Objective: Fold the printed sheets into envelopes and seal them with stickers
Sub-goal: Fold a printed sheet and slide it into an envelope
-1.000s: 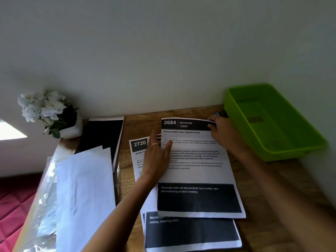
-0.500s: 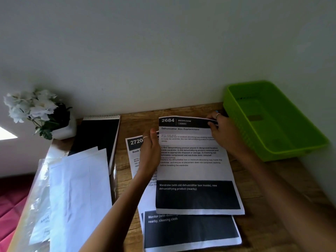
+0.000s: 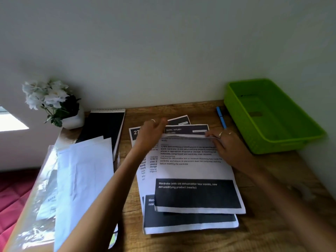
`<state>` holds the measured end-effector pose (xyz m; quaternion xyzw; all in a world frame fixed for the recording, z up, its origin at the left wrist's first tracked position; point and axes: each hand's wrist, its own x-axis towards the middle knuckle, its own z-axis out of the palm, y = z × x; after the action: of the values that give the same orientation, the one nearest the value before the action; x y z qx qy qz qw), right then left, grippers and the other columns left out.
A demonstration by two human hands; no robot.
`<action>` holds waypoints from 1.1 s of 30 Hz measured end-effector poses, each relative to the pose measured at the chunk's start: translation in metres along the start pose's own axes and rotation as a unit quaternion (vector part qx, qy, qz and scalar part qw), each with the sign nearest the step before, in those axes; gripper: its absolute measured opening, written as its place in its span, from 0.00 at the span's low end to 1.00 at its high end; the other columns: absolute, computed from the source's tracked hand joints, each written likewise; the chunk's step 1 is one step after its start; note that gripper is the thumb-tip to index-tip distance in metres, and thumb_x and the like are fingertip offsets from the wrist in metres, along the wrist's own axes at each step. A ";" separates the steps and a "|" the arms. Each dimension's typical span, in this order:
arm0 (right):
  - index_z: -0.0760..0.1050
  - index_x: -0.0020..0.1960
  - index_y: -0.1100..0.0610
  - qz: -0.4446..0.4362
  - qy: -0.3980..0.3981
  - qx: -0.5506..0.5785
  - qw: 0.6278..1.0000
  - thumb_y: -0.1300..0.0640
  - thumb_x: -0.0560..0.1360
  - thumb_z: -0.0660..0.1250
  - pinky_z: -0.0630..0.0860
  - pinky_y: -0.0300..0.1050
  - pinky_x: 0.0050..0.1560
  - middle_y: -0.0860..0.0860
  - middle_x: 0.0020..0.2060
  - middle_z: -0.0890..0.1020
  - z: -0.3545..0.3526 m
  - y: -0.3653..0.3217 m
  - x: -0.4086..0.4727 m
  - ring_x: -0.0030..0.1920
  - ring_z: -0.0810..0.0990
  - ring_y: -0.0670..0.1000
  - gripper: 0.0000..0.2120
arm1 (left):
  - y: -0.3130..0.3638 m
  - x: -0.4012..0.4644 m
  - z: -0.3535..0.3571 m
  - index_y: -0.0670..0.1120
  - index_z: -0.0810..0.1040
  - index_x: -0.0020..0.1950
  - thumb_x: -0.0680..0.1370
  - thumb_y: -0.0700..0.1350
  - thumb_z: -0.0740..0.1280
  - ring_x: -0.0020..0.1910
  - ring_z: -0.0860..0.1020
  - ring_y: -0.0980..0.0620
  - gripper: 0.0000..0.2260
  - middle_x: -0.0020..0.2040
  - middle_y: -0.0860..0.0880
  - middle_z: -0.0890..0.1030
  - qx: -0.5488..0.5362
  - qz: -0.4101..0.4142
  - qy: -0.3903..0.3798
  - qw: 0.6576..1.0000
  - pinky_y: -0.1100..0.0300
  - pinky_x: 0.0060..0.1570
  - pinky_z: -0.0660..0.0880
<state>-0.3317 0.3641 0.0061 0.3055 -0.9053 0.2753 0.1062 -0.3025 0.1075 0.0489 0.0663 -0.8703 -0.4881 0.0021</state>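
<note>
On a wooden desk (image 3: 272,197) against a plain white wall (image 3: 163,42), the top printed sheet (image 3: 196,171) of a stack is pinched at its folded-over far edge by the right hand (image 3: 227,144), the blurred left hand (image 3: 151,133) resting loosely opened beside it.

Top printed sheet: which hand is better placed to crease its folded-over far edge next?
Right hand, probably: its fingers already pinch the top printed sheet at the fold. The left hand is at the fold's other end, blurred.

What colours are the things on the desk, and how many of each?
Green: 1, the tray
Blue: 1, the pen
Black: 1, the notebook
White: 1, the flower pot
Total: 4, leaving out the papers.
</note>
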 end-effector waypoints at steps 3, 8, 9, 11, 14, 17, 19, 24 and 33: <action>0.78 0.57 0.56 0.012 -0.014 -0.003 1.000 0.64 0.76 0.60 0.74 0.51 0.60 0.53 0.52 0.82 -0.001 0.000 -0.011 0.53 0.79 0.54 0.13 | -0.005 -0.012 0.012 0.48 0.73 0.63 0.80 0.51 0.59 0.44 0.78 0.55 0.14 0.51 0.50 0.80 0.157 0.025 -0.076 0.984 0.60 0.44 0.76; 0.78 0.59 0.57 0.008 -0.024 -0.008 1.000 0.63 0.75 0.59 0.70 0.43 0.63 0.54 0.55 0.82 0.003 -0.007 -0.019 0.56 0.80 0.55 0.15 | -0.018 -0.029 0.023 0.50 0.63 0.73 0.81 0.52 0.55 0.72 0.63 0.49 0.20 0.73 0.50 0.65 0.304 0.098 -0.064 0.945 0.49 0.71 0.60; 0.77 0.61 0.56 0.001 -0.032 -0.016 0.999 0.63 0.75 0.59 0.70 0.46 0.64 0.54 0.56 0.82 0.002 -0.007 -0.022 0.57 0.80 0.54 0.17 | -0.019 -0.032 0.024 0.50 0.61 0.74 0.82 0.51 0.54 0.74 0.58 0.51 0.20 0.75 0.51 0.62 0.323 0.111 -0.070 0.937 0.50 0.73 0.56; 0.75 0.64 0.54 -0.010 -0.060 -0.036 0.997 0.62 0.75 0.58 0.69 0.53 0.66 0.52 0.59 0.80 0.000 -0.005 -0.026 0.61 0.78 0.53 0.19 | -0.021 -0.037 0.028 0.51 0.56 0.75 0.82 0.51 0.51 0.76 0.52 0.54 0.21 0.76 0.53 0.57 0.351 0.119 -0.090 0.925 0.52 0.74 0.49; 0.73 0.66 0.50 -0.009 -0.113 -0.064 0.992 0.61 0.77 0.56 0.61 0.53 0.69 0.49 0.65 0.76 0.000 -0.003 -0.032 0.67 0.73 0.50 0.20 | -0.024 -0.044 0.036 0.52 0.53 0.76 0.82 0.52 0.50 0.76 0.49 0.55 0.22 0.77 0.53 0.53 0.362 0.105 -0.119 0.918 0.53 0.74 0.46; 0.69 0.69 0.46 0.002 -0.163 -0.083 0.983 0.53 0.78 0.52 0.54 0.49 0.71 0.46 0.70 0.69 -0.001 -0.009 -0.039 0.71 0.65 0.46 0.20 | -0.027 -0.050 0.043 0.53 0.51 0.76 0.82 0.53 0.50 0.76 0.48 0.55 0.22 0.77 0.54 0.50 0.376 0.112 -0.123 0.912 0.53 0.74 0.45; 0.71 0.67 0.46 0.012 -0.162 -0.108 0.981 0.43 0.77 0.52 0.58 0.48 0.71 0.45 0.69 0.71 -0.006 -0.018 -0.039 0.70 0.68 0.45 0.22 | -0.029 -0.052 0.045 0.54 0.51 0.76 0.82 0.53 0.50 0.76 0.48 0.55 0.23 0.77 0.54 0.50 0.384 0.123 -0.112 0.908 0.52 0.74 0.47; 0.73 0.61 0.53 0.030 -0.127 -0.085 0.988 0.43 0.78 0.56 0.70 0.45 0.60 0.49 0.60 0.76 0.008 -0.047 -0.020 0.59 0.74 0.50 0.19 | -0.031 -0.053 0.048 0.53 0.55 0.76 0.82 0.52 0.52 0.76 0.51 0.54 0.22 0.77 0.53 0.53 0.375 0.140 -0.094 0.912 0.51 0.74 0.52; 0.43 0.77 0.49 0.015 -0.214 -0.139 0.967 0.43 0.81 0.43 0.42 0.44 0.74 0.45 0.77 0.45 0.041 -0.038 -0.025 0.76 0.44 0.43 0.27 | -0.032 -0.056 0.062 0.53 0.60 0.74 0.81 0.53 0.53 0.72 0.64 0.48 0.21 0.75 0.53 0.60 0.374 0.127 -0.022 0.919 0.53 0.69 0.60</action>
<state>-0.2895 0.3287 -0.0207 0.3261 -0.9407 0.0763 -0.0530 -0.2473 0.1505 -0.0079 -0.0593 -0.9902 -0.1244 0.0202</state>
